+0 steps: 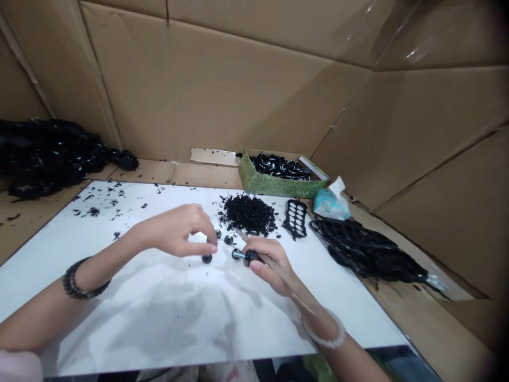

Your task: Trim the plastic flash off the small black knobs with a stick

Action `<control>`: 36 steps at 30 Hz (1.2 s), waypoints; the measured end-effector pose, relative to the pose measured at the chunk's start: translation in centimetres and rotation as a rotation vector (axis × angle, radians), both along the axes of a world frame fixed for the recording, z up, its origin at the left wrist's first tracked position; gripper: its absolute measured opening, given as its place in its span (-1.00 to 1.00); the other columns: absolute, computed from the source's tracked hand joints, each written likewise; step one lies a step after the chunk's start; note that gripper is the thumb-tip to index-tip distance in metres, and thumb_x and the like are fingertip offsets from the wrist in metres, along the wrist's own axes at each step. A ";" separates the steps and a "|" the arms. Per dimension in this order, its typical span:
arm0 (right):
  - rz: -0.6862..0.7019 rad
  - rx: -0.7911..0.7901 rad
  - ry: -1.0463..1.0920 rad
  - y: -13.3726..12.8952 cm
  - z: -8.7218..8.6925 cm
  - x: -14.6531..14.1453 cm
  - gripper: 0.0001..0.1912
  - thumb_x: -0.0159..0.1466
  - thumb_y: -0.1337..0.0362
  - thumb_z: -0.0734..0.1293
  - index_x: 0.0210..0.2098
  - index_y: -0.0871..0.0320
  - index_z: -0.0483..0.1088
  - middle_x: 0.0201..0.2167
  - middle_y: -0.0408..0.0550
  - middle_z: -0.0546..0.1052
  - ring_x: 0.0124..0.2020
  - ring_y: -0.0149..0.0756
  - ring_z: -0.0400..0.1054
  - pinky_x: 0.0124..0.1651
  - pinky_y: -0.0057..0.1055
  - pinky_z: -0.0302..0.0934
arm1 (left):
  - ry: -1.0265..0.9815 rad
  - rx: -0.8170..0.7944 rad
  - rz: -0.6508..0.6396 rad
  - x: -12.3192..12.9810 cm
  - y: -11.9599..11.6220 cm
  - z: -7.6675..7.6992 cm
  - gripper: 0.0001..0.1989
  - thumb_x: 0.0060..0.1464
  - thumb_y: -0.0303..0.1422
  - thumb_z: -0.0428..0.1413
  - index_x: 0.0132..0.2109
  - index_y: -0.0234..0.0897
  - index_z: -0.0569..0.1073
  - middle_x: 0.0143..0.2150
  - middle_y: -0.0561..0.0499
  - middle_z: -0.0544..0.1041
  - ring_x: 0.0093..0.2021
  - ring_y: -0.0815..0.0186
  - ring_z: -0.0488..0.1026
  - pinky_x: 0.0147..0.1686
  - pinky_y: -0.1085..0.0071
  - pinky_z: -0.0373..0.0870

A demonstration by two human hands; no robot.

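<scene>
My left hand hovers over the white board, thumb and forefinger brought together near a small black round part; whatever lies between the fingertips is too small to make out. My right hand is wrapped round a small black part with a metal pin, which points left. Between the hands another black round part stands on the board. Just beyond them lies a pile of small black pieces.
A green box of black parts stands at the back. Right of the pile are a black perforated plate, a blue tissue pack and bundled black strips. Black plastic bags lie far left; black scraps dot the board.
</scene>
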State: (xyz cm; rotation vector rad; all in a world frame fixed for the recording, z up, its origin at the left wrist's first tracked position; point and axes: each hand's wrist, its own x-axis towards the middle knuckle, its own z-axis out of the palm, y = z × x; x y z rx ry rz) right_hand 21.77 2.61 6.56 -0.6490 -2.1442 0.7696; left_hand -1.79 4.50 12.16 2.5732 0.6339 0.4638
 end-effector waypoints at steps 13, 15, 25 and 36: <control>-0.118 -0.233 -0.027 1.0 -1.5 -0.9 -0.62 0.26 0.06 0.10 -0.47 0.22 0.28 -0.61 -0.19 0.24 -0.59 -0.49 0.06 -0.54 -0.53 -0.04 | -0.573 -0.630 0.108 2.3 -0.8 -2.4 -0.68 0.15 -0.24 -0.02 -0.01 -0.22 0.43 0.01 -0.10 0.45 0.03 0.21 0.31 0.02 0.28 0.18; -0.067 -0.340 0.058 1.2 -1.8 -0.9 -0.62 0.26 0.03 0.10 -0.46 0.21 0.26 -0.60 -0.20 0.22 -0.59 -0.50 0.05 -0.55 -0.53 -0.06 | -0.728 -0.767 0.100 2.7 -0.9 -2.7 -0.75 0.09 -0.23 0.05 -0.16 -0.28 0.48 -0.21 -0.07 0.50 -0.15 0.27 0.39 -0.11 0.35 0.25; -0.042 -0.554 0.280 1.0 -0.8 -1.0 -0.57 0.18 -0.06 0.16 -0.57 0.18 0.14 -0.63 -0.24 0.12 -0.63 -0.54 -0.06 -0.60 -0.54 -0.16 | -0.474 -0.424 0.096 2.3 0.5 -4.2 -0.65 0.17 -0.25 -0.10 -0.52 -0.31 0.28 -0.58 0.05 0.27 -0.51 0.39 0.22 -0.43 0.44 0.19; -0.180 -0.461 0.198 1.5 -3.3 -0.9 -0.61 0.22 -0.03 0.15 -0.48 0.18 0.20 -0.59 -0.21 0.21 -0.56 -0.49 0.07 -0.49 -0.53 0.00 | 0.092 0.666 0.376 3.0 0.5 -5.5 -0.66 0.16 -0.49 -0.15 0.07 -0.26 0.28 -0.03 -0.06 0.51 -0.30 0.31 0.46 -0.23 0.29 0.17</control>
